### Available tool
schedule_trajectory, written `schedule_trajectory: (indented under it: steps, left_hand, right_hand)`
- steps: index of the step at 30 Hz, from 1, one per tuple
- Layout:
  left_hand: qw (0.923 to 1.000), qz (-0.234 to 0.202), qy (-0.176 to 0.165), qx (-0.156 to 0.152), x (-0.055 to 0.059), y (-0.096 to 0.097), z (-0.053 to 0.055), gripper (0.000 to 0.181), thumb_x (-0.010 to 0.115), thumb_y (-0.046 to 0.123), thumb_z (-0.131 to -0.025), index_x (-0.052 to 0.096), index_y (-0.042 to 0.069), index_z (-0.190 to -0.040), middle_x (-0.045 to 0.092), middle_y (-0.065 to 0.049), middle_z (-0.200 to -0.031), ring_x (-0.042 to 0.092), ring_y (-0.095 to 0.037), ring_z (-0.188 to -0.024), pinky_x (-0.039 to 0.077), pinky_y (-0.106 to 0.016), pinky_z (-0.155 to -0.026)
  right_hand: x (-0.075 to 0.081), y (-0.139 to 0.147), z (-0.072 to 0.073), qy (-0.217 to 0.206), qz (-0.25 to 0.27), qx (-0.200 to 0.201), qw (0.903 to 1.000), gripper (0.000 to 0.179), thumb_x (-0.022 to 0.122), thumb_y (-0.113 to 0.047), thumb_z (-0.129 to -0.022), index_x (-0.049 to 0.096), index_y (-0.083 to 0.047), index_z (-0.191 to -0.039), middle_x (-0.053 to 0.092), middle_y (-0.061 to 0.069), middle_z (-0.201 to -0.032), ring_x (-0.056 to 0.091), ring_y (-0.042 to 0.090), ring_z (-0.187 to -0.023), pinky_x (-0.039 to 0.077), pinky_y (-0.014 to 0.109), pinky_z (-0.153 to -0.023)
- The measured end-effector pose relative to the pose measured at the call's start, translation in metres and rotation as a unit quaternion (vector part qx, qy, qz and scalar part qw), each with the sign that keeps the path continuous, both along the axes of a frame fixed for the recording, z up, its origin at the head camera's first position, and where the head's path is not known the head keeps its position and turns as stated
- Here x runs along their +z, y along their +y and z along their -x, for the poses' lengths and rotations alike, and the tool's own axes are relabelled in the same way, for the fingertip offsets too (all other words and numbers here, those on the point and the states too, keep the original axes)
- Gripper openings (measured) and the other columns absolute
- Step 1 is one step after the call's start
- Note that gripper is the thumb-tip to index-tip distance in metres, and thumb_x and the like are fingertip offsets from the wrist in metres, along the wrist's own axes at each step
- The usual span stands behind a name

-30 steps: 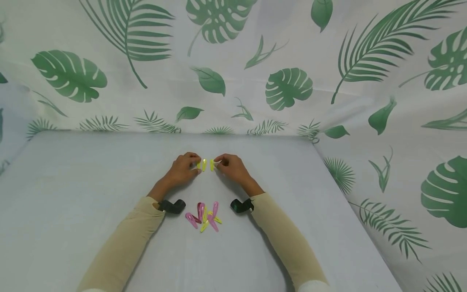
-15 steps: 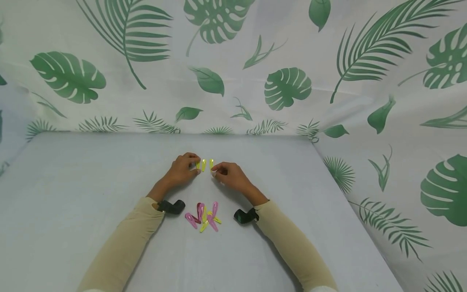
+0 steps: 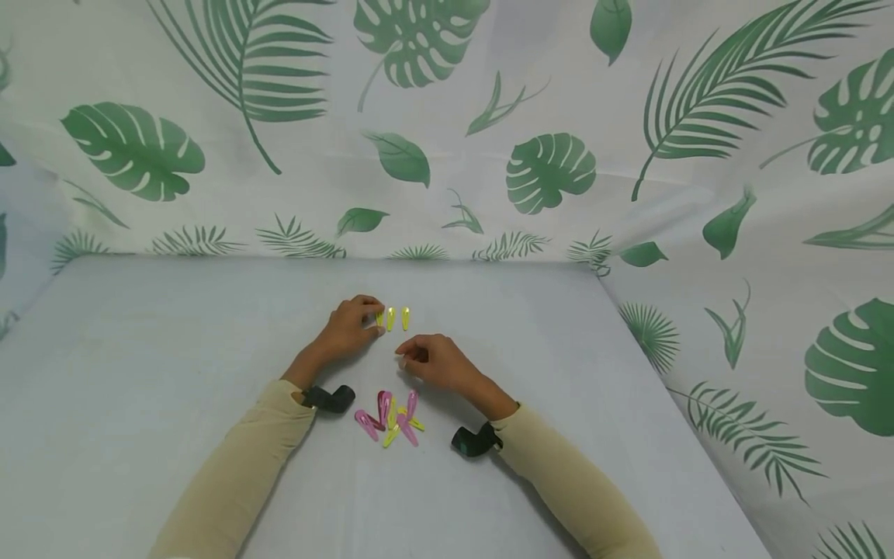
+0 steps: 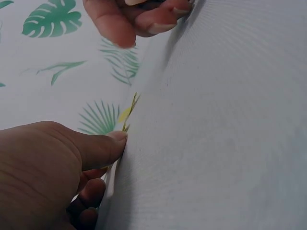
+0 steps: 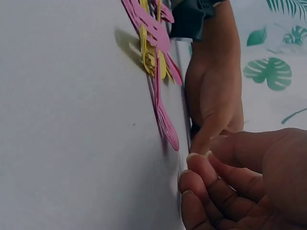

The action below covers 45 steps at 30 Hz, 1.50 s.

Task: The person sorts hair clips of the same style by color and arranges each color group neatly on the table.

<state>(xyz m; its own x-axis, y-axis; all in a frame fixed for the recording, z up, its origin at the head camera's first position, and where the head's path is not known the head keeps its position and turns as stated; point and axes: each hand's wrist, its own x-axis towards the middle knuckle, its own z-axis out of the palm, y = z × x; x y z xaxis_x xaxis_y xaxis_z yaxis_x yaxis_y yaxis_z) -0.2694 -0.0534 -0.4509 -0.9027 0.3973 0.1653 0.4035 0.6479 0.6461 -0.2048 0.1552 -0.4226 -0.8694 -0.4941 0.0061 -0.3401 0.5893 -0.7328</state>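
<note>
Three yellow snap hair clips stand in a short row on the white table. My left hand (image 3: 349, 326) pinches the leftmost yellow clip (image 3: 379, 319) between thumb and fingers, partly covering it. Just right of it lie the middle yellow clip (image 3: 391, 319) and the right yellow clip (image 3: 406, 318). Between that row and a pile of clips is my right hand (image 3: 440, 363), its fingers loosely bent with nothing in them. The pile mixes pink clips (image 3: 411, 404), dark red clips (image 3: 375, 423) and yellow clips (image 3: 391, 436). In the right wrist view a pink clip (image 5: 165, 124) juts toward the right fingertips.
A white cloth covers the table (image 3: 174, 349). Behind it and along the right side hangs a white curtain (image 3: 475, 178) printed with green leaves. Each wrist wears a black camera mount, the left mount (image 3: 331, 398) close beside the clip pile.
My right hand has let go of the right yellow clip and drawn back toward the pile, leaving that clip on the table. The left hand has stayed at the leftmost clip.
</note>
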Motion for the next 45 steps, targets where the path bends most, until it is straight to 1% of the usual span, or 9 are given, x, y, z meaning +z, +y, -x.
schedule_trajectory:
  steps: [4, 7, 14, 19, 24, 30, 34, 39, 45]
  left_hand:
    - [1.0, -0.001, 0.005, -0.001, -0.003, 0.001, 0.0, 0.044, 0.071, 0.013, -0.089, 0.06, -0.004, -0.128, 0.055, -0.018, -0.132, 0.055, -0.03, -0.105, 0.04, -0.049, -0.09]
    - [0.9999, -0.001, 0.01, -0.002, -0.003, 0.001, 0.0, 0.043, 0.071, 0.013, -0.089, 0.061, -0.004, -0.128, 0.055, -0.017, -0.132, 0.055, -0.03, -0.105, 0.039, -0.05, -0.09]
    - [1.0, -0.002, 0.002, -0.002, 0.0, 0.002, -0.002, 0.044, 0.07, 0.014, -0.09, 0.06, -0.003, -0.129, 0.054, -0.018, -0.133, 0.054, -0.031, -0.106, 0.038, -0.051, -0.091]
    - [1.0, -0.005, 0.003, 0.001, 0.001, 0.001, -0.002, 0.045, 0.07, 0.013, -0.089, 0.059, -0.003, -0.13, 0.054, -0.018, -0.133, 0.054, -0.031, -0.107, 0.04, -0.049, -0.091]
    - [1.0, -0.002, 0.003, 0.003, 0.0, 0.001, -0.002, 0.045, 0.07, 0.013, -0.09, 0.059, -0.003, -0.13, 0.054, -0.018, -0.133, 0.054, -0.032, -0.107, 0.04, -0.049, -0.091]
    - [1.0, 0.006, -0.001, 0.005, -0.001, 0.0, -0.002, 0.045, 0.069, 0.014, -0.091, 0.059, -0.003, -0.131, 0.053, -0.018, -0.134, 0.053, -0.031, -0.106, 0.038, -0.05, -0.091]
    - [0.9999, 0.007, -0.005, 0.006, 0.0, 0.0, -0.003, 0.045, 0.069, 0.015, -0.091, 0.058, -0.002, -0.132, 0.052, -0.017, -0.135, 0.052, -0.03, -0.106, 0.037, -0.049, -0.091]
    - [1.0, 0.003, -0.002, 0.006, 0.001, 0.0, -0.003, 0.045, 0.069, 0.014, -0.091, 0.059, -0.002, -0.131, 0.053, -0.017, -0.135, 0.053, -0.03, -0.105, 0.037, -0.049, -0.09]
    - [1.0, 0.006, 0.0, 0.006, 0.0, 0.001, -0.003, 0.045, 0.069, 0.015, -0.091, 0.059, -0.002, -0.131, 0.053, -0.017, -0.134, 0.053, -0.029, -0.104, 0.037, -0.048, -0.09]
  right_hand:
    - [0.002, 0.002, -0.007, -0.013, -0.004, 0.007, 0.9999, 0.016, 0.063, -0.003, -0.091, 0.071, -0.001, -0.106, 0.064, 0.001, -0.084, 0.055, 0.008, -0.072, 0.045, 0.022, -0.063]
    - [0.003, 0.002, -0.014, -0.023, 0.001, 0.025, 0.9994, 0.018, 0.063, -0.001, -0.091, 0.071, 0.001, -0.107, 0.066, 0.002, -0.085, 0.056, 0.007, -0.072, 0.046, 0.021, -0.064]
    - [0.0, 0.0, -0.026, -0.006, -0.019, 0.033, 0.9992, 0.023, 0.062, -0.001, -0.091, 0.071, 0.001, -0.111, 0.069, 0.003, -0.09, 0.059, 0.006, -0.077, 0.048, 0.022, -0.068]
    - [0.002, -0.006, -0.033, -0.024, -0.018, 0.04, 0.9987, 0.026, 0.062, 0.002, -0.088, 0.07, 0.002, -0.113, 0.068, 0.001, -0.09, 0.058, 0.008, -0.077, 0.048, 0.023, -0.068]
    - [0.003, -0.011, -0.04, -0.035, -0.014, 0.057, 0.9976, 0.029, 0.068, -0.002, -0.087, 0.069, 0.001, -0.115, 0.068, 0.0, -0.092, 0.058, 0.007, -0.078, 0.048, 0.022, -0.068]
    - [0.004, -0.014, -0.045, -0.023, -0.023, 0.071, 0.997, 0.036, 0.076, -0.003, -0.081, 0.068, 0.0, -0.116, 0.064, 0.002, -0.093, 0.056, 0.012, -0.082, 0.047, 0.022, -0.071]
    - [0.003, -0.014, -0.046, -0.025, -0.043, 0.065, 0.9967, 0.033, 0.078, -0.005, -0.08, 0.069, -0.003, -0.112, 0.06, 0.0, -0.092, 0.054, 0.012, -0.082, 0.046, 0.022, -0.071]
    - [0.002, -0.015, -0.046, -0.051, -0.047, 0.043, 0.9966, 0.024, 0.077, -0.007, -0.083, 0.071, -0.007, -0.106, 0.059, -0.005, -0.09, 0.055, 0.009, -0.082, 0.047, 0.023, -0.072]
    - [0.002, -0.014, -0.044, -0.051, -0.043, 0.034, 0.9972, 0.02, 0.075, -0.007, -0.084, 0.068, -0.012, -0.102, 0.059, -0.006, -0.081, 0.053, 0.008, -0.07, 0.045, 0.023, -0.062]
